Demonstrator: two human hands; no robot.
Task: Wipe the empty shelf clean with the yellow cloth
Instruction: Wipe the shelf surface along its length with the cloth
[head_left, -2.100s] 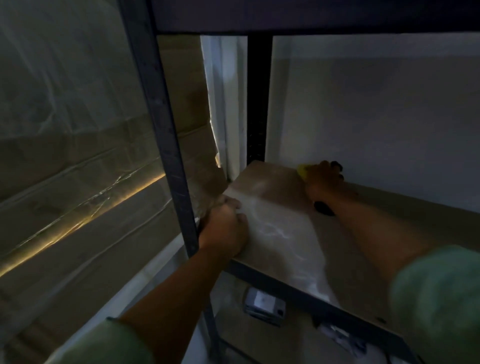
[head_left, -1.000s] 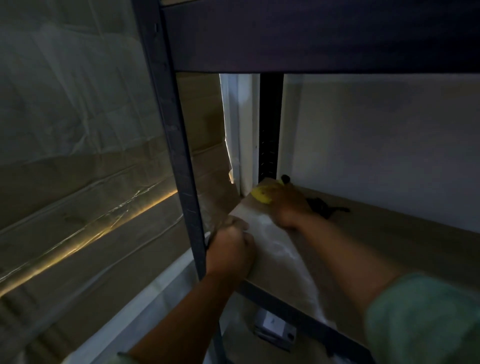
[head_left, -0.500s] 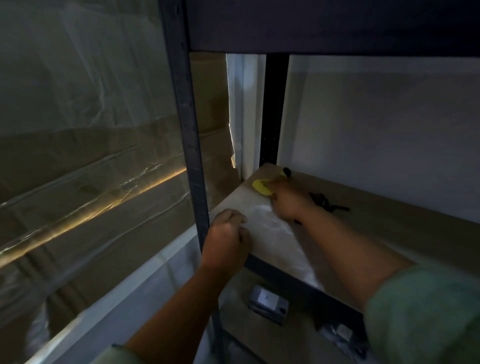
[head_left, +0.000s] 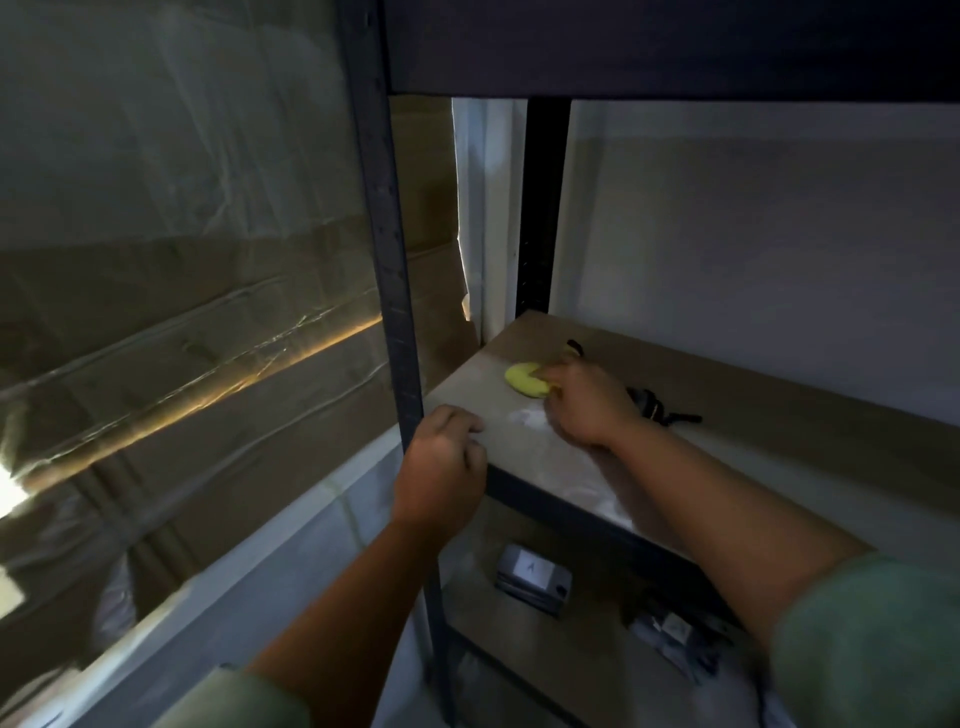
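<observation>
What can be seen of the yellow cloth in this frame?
The yellow cloth is small and bunched into a rounded wad that looks soft. It lies on the shelf board near its back left corner. The right hand holds its right side and covers part of it. The left hand is apart from it, at the shelf's front corner.

- Most of the yellow cloth (head_left: 524, 379) is hidden under the right hand (head_left: 587, 405).
- A small dark object (head_left: 655, 408) behind that hand is too dim to identify.
- The shelf (head_left: 779, 441) runs off the right edge.

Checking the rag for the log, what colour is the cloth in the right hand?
Yellow: the cloth under the right hand, in the head view.
</observation>
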